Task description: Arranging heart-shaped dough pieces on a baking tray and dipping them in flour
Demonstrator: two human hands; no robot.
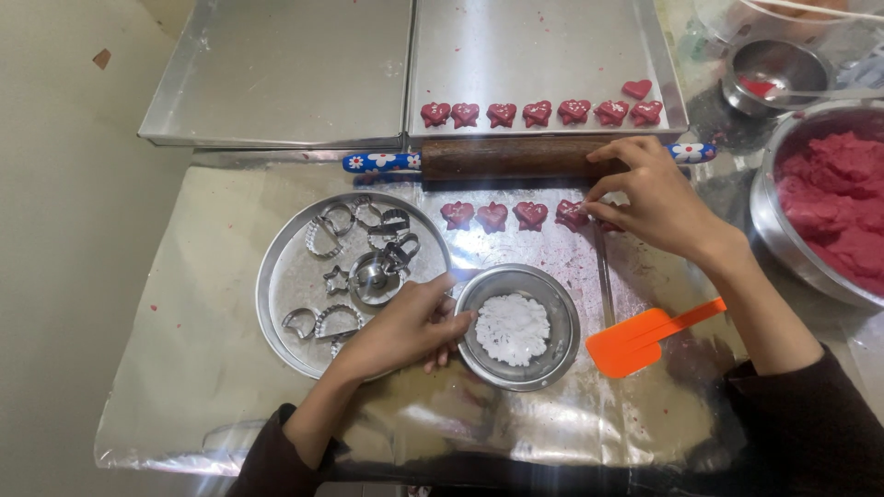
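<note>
Red dough heart [572, 214] pinched by right hand [656, 204] fingers (left hand [405, 329] grips powder bowl [518, 339])

Upper left: empty metal tray [276, 74].
Centre top: wooden rolling pin [516, 157].
Left centre: round plate [287, 276] of metal cutters [364, 262].
Lower right: orange spatula [645, 338].
Right edge: bowl of red dough [833, 207].
</note>
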